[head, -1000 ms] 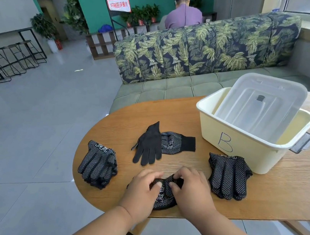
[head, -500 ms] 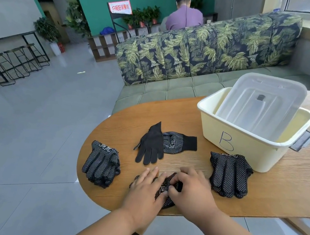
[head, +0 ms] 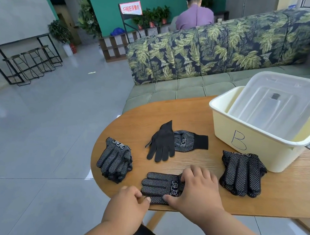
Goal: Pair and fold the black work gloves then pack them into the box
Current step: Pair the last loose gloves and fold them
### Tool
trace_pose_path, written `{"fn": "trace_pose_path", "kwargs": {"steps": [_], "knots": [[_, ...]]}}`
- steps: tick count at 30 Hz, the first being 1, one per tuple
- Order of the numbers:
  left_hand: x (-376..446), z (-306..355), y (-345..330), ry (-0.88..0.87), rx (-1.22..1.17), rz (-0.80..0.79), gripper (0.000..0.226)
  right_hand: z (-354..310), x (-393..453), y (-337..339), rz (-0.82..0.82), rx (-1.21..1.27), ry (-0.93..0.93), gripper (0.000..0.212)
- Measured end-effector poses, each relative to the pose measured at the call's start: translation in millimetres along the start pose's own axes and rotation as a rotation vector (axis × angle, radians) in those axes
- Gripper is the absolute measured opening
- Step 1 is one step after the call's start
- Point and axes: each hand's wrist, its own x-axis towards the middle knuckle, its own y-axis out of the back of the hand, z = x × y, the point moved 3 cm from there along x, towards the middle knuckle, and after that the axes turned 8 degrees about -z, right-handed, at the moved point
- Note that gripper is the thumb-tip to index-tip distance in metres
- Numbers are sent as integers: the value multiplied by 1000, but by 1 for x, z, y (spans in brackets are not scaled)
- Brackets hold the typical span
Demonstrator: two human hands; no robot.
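A: We start wide: the table carries the box, marked B, at the far right, with its lid propped inside, tilted against the back wall.

B: And we count gloves. A stack sits just in front of the box, a second stack lies near the left rim, and a loose pair lies between them, one glove crossing the other.

A: The big change: the pair under our hands was bunched up a second ago. Now it lies spread flat, fingers pointing left.

B: So we judge pairing done here and the fold still to come. Our right hand presses flat on the cuff end, fingers straight. Our left hand pinches the near edge, fingers curled.

A: Watch that edge. The pair lies right at the near rim, and our left hand hangs partly off it.

B: There is bare wood between this pair and the loose one, so we have room to fold away from the rim. The lid fills much of the box; we think it has to come out before packing.
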Motion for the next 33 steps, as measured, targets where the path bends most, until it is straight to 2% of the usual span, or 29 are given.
{"fn": "trace_pose_path", "kwargs": {"steps": [10,14,17,21,30,33], "knots": [[8,1,1,9,-80,-155,24,1,-3,-4,1,50,-18,79],[8,2,2,47,-323,-188,30,2,-2,-6,1,80,-27,79],[8,4,3,97,-525,-185,22,2,-3,-6,-15,82,-33,77],[12,7,-1,120,-564,-178,15,2,-3,-5,-17,92,-33,75],[14,1,-5,96,-663,-205,22,4,-2,-5,-44,108,-30,73],[14,2,-6,99,-697,-222,26,5,-3,-5,-50,124,-21,63]]}}
